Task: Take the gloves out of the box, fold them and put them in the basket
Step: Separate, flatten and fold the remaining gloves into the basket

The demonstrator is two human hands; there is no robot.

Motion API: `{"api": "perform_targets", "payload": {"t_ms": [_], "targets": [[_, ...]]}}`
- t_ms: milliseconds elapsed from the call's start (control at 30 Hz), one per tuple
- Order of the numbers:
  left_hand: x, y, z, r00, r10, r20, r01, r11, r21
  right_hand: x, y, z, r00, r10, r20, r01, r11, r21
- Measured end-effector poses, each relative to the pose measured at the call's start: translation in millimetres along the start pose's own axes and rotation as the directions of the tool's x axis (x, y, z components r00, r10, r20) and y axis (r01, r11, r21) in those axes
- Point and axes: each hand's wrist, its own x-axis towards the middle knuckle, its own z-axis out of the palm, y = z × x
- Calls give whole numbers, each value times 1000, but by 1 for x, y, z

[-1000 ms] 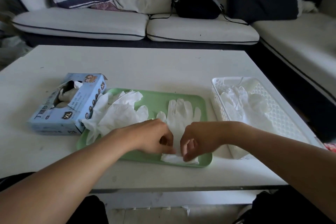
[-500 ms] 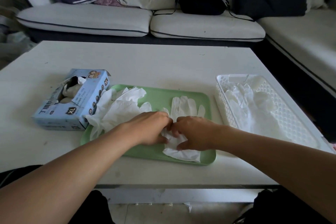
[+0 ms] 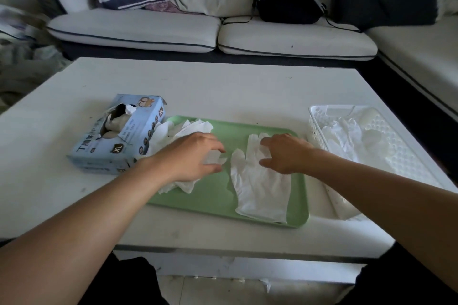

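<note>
One glove laid flat on the tray, both your hands spread over the work.

Your right hand (image 3: 285, 153) rests with loosely spread fingers on the finger end of the flat white glove (image 3: 260, 188), which lies right of centre on the green tray (image 3: 215, 195); your left hand (image 3: 192, 158) hovers open over the loose pile of gloves (image 3: 181, 131) at centre left, beside the blue box (image 3: 116, 136). The glove looks thin, limp and very light, likely to cling and slide, so pin it flat and take hold at the cuff or fingertips to fold. Folded gloves in the white basket (image 3: 319, 121) at right blur into its white mesh; you cannot count them. Your left hand hides part of the pile, and the box's contents are dim.
</note>
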Motion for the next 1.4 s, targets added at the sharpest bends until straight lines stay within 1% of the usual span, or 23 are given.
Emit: {"api": "perform_targets", "payload": {"t_ms": [33, 100, 167, 233, 267, 333, 433, 500, 533, 567, 633, 700, 767, 800, 867, 933, 1033, 1167, 1233, 1333, 1400], "targets": [[-1, 4, 6, 999, 30, 40, -30, 1000, 5, 3, 2, 2, 999, 23, 34, -23, 1000, 6], [0, 15, 14, 990, 89, 109, -91, 996, 17, 8, 4, 7, 997, 49, 59, -50, 999, 17], [4, 24, 19, 980, 139, 141, -148, 987, 59, 12, 5, 12, 995, 77, 62, -79, 996, 29], [9, 31, 20, 976, 153, 154, -169, 980, 101, 15, 8, 13, 992, 122, 38, -125, 990, 69], [12, 34, 18, 977, 150, 151, -168, 980, 109, 16, 10, 13, 991, 136, 7, -136, 984, 115], [17, 36, 8, 986, 126, 106, -139, 983, 122, 16, 14, 10, 989, 127, -82, -102, 961, 257], [19, 25, -12, 1000, 6, -3, -6, 991, 136, 6, 14, -5, 969, 111, -219, -23, 930, 368], [14, 8, -26, 993, -120, -10, 120, 982, 143, -3, 5, -9, 962, 27, -271, 100, 891, 444], [10, -1, -32, 983, -182, 18, 177, 973, 150, -8, -1, -9, 962, -46, -270, 170, 874, 455], [4, -11, -38, 968, -244, 64, 231, 959, 162, -11, -11, -8, 955, -135, -264, 245, 861, 445], [-4, -27, -48, 925, -340, 171, 310, 933, 184, -16, -30, -5, 918, -297, -265, 383, 840, 386], [-10, -38, -52, 881, -403, 245, 361, 911, 200, -19, -53, -5, 863, -425, -275, 500, 798, 337], [-12, -42, -50, 868, -414, 274, 377, 909, 179, -19, -78, -2, 822, -506, -262, 567, 772, 287], [-12, -42, -46, 872, -402, 280, 373, 915, 152, -17, -88, 1, 816, -527, -237, 575, 777, 254], [-13, -42, -40, 886, -377, 272, 362, 926, 104, -11, -104, 7, 829, -534, -167, 558, 810, 177], [-15, -44, -35, 896, -367, 251, 355, 930, 92, -6, -110, 9, 854, -506, -124, 520, 842, 146], [-20, -53, -29, 905, -363, 221, 348, 932, 103, -1, -100, 5, 884, -446, -142, 465, 868, 173], [-25, -58, -19, 927, -306, 216, 298, 952, 71, 1, -84, 5, 918, -380, -110, 395, 892, 220], [-26, -58, -13, 933, -302, 194, 299, 953, 46, 1, -86, 7, 921, -368, -129, 388, 893, 227], [-26, -58, -8, 947, -298, 123, 296, 955, 31, 6, -96, 15, 920, -335, -203, 372, 910, 182], [-25, -55, -6, 947, -311, 81, 311, 950, 12, 12, -103, 20, 935, -246, -256, 313, 911, 269]]}}
